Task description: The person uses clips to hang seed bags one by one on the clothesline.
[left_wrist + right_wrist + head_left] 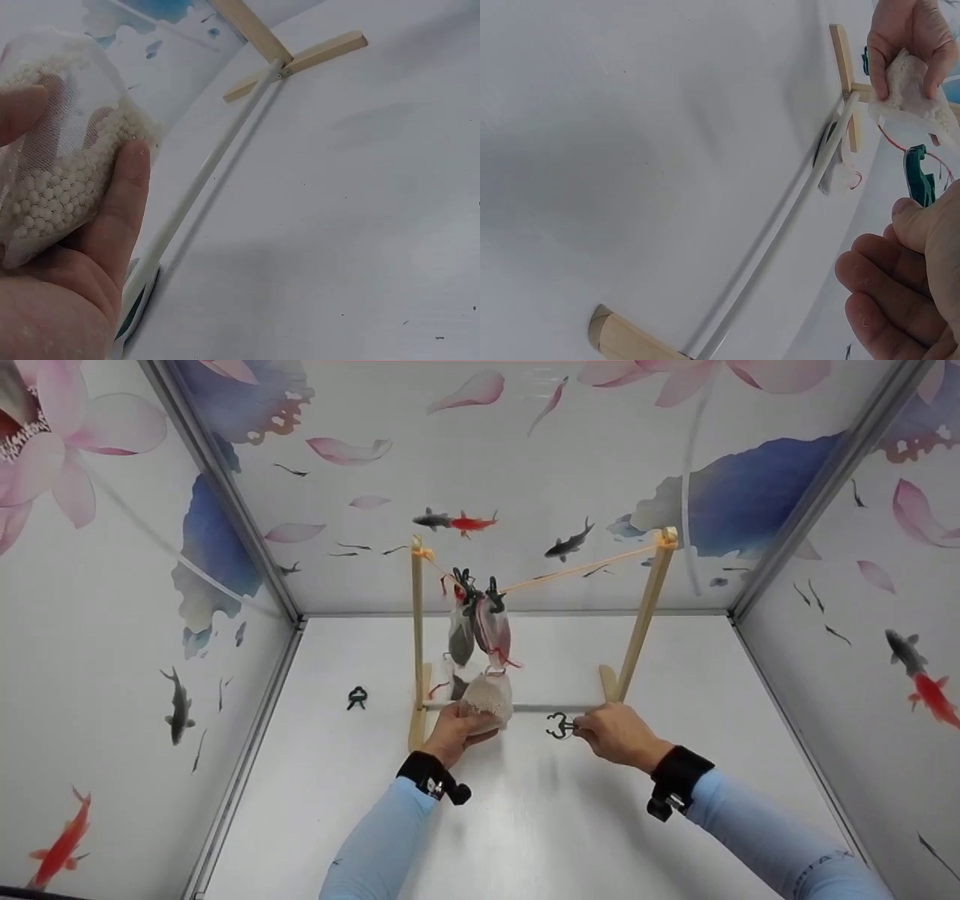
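Observation:
My left hand (452, 733) grips a small white mesh bag filled with round white beads (489, 699), thumb on one face and fingers on the other. In the left wrist view the beads (56, 196) show through the mesh. My right hand (626, 733) pinches a dark green spring clip (559, 726) by its handle end, with its curved prongs pointing left toward the bag. In the right wrist view the clip (916, 176) stands out past the thumb and fingertips. Other bags (493, 637) hang behind the held one, from dark clips (465, 582) on an orange string (577, 571).
The sagging string runs between two wooden posts (417, 619), (645, 619), joined low down by a white rod (551, 708). Another dark clip (358, 697) lies on the white floor left of the frame. Behind the rod lies a bag with dark contents (459, 688). Printed panels surround the space.

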Tool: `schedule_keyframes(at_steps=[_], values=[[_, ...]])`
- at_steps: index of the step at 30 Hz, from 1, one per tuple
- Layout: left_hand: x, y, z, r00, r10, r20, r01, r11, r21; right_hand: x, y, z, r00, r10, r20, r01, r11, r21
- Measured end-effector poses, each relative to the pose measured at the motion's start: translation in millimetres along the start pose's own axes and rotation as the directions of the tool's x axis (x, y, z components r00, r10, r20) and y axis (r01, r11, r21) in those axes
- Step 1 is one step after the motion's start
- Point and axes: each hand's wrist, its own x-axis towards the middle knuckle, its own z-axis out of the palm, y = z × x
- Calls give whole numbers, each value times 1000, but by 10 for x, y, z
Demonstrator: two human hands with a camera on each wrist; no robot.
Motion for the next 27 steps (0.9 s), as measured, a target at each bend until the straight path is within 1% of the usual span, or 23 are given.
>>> schedule_keyframes(at_steps=[4, 6, 7, 10, 11, 12, 13, 14, 15, 16, 17, 18, 19, 20, 21, 22, 23, 24, 25, 26, 27], values=[[-26, -8, 113, 1000, 19, 9, -19, 1000, 12, 23, -10, -8, 1000, -13, 2, 13, 1000, 4], [-44, -1, 207, 999, 34, 16, -35, 999, 23, 35, -1, -31, 1000, -13, -5, 13, 1000, -2], [-54, 12, 267, 999, 44, 9, -44, 998, 33, 40, 5, -54, 1000, -13, -11, 13, 1000, -7], [-73, 89, 472, 993, 117, -10, -115, 987, 113, 65, 46, -155, 998, -32, -46, 30, 999, -45], [-76, 123, 542, 988, 154, -19, -149, 976, 159, 81, 61, -203, 997, -41, -62, 37, 997, -65], [-79, 162, 610, 981, 195, -26, -185, 960, 212, 102, 73, -256, 996, -52, -79, 46, 996, -81], [-84, 204, 675, 970, 240, -29, -223, 936, 273, 128, 82, -317, 994, -64, -93, 54, 994, -98], [-89, 247, 733, 956, 291, -25, -265, 902, 342, 159, 90, -379, 992, -74, -106, 62, 991, -118], [-97, 290, 788, 940, 341, -20, -302, 858, 414, 195, 92, -445, 990, -80, -119, 64, 989, -133], [-107, 334, 837, 917, 398, -10, -343, 802, 489, 234, 90, -514, 988, -84, -128, 64, 986, -151], [-115, 378, 882, 889, 458, 4, -378, 730, 569, 274, 85, -584, 987, -86, -134, 64, 984, -166], [-124, 423, 923, 855, 519, 23, -409, 646, 644, 315, 78, -653, 987, -88, -137, 63, 982, -176], [-133, 467, 960, 816, 576, 44, -429, 554, 713, 355, 69, -724, 987, -88, -135, 61, 979, -192], [-143, 512, 994, 774, 630, 68, -438, 454, 776, 396, 59, -793, 987, -88, -133, 59, 976, -211], [-155, 556, 1025, 729, 678, 96, -442, 359, 822, 435, 49, -865, 987, -92, -129, 60, 970, -234], [-170, 599, 1054, 687, 716, 124, -437, 270, 858, 474, 35, -936, 988, -93, -121, 59, 963, -261], [-189, 645, 1084, 650, 745, 151, -424, 192, 885, 511, 20, -1008, 989, -96, -112, 60, 955, -289], [-210, 689, 1113, 621, 764, 176, -413, 128, 902, 547, 3, -1082, 989, -103, -107, 64, 945, -320], [-235, 735, 1141, 599, 776, 198, -402, 78, 912, 583, -14, -1157, 989, -111, -102, 68, 933, -353], [-260, 783, 1170, 579, 786, 217, -395, 38, 918, 617, -37, -1235, 987, -126, -101, 77, 919, -386], [-282, 836, 1199, 563, 794, 230, -395, 14, 919, 650, -60, -1313, 983, -147, -106, 90, 903, -420]])
